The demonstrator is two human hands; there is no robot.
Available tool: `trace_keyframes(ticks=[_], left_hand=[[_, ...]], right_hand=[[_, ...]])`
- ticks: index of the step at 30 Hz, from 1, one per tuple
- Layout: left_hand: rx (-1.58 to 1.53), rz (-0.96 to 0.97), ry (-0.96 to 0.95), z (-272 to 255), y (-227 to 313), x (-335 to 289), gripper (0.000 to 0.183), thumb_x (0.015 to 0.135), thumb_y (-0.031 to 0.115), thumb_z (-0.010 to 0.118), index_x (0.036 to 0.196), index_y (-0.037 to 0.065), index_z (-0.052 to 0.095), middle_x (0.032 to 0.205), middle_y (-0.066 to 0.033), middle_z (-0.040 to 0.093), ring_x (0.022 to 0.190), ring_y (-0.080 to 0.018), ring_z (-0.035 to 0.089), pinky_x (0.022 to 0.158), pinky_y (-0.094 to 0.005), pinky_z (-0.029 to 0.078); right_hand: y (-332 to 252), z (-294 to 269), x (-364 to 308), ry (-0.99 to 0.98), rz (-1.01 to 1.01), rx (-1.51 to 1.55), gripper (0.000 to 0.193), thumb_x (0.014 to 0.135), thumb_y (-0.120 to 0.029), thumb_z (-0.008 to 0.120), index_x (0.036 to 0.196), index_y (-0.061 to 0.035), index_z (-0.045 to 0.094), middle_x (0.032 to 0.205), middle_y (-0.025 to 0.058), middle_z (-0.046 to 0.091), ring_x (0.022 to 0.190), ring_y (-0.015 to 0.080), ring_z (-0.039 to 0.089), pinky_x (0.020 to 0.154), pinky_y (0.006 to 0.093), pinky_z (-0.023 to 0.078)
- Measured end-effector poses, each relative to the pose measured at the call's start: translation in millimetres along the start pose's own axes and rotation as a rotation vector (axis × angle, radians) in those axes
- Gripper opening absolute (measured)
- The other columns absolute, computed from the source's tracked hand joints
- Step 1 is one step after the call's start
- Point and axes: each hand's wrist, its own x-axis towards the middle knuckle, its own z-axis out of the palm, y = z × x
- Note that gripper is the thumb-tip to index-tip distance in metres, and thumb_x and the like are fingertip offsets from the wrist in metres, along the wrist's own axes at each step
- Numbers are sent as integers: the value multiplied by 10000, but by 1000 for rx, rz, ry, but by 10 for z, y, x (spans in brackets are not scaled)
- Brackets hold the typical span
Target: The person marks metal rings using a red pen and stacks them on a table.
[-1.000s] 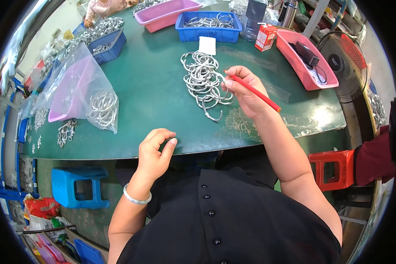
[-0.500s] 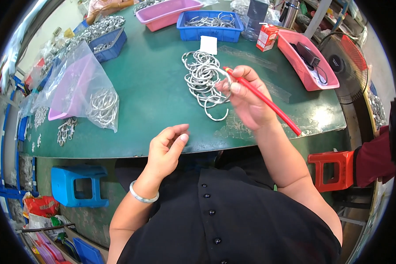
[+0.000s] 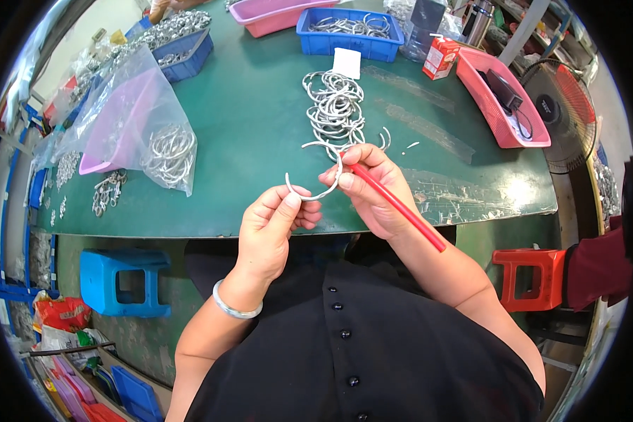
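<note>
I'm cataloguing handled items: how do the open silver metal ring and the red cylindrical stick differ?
The open silver metal ring curves; the red cylindrical stick is straight. The left hand and right hand both hold the ring; only the right hand holds the stick. Both are slender.

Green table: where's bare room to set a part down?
Widest: tabletop between the bagged rings and the ring pile. Smaller: from the pile to the right-side pink basket, with tape strips. Crowded: far edge around the blue tray; near middle, where left hand and right hand hold an open ring.
</note>
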Motion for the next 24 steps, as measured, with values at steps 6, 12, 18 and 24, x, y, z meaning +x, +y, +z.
trace_keyframes(ticks=[6,12,18,24], left_hand=[[20,-25,-14,-72,61,12,175,897,151,427,896,23,546,806,-96,609,693,-161,588,661,-272,472],[41,-59,-54,-147,90,-10,183,893,149,418,866,17,542,796,-98,606,684,-161,584,652,-274,470],[40,-99,-64,-183,96,-7,181,891,148,420,851,20,541,773,-80,598,672,-152,578,639,-272,470],[43,-121,-57,-220,80,-4,186,892,154,416,841,26,540,767,-71,593,663,-145,572,622,-263,464]], right_hand=[[35,-16,-1,-17,-68,-157,221,778,33,579,958,-56,487,875,63,570,852,165,576,800,287,447],[22,-83,-4,6,-25,-180,194,792,7,574,953,-59,490,844,57,571,832,160,579,760,275,448],[12,-77,-5,47,32,-191,175,789,-3,578,933,-61,498,825,48,562,791,146,574,700,253,439],[5,-65,-21,37,46,-227,172,782,5,587,917,-53,499,829,33,541,769,126,566,689,234,439]])
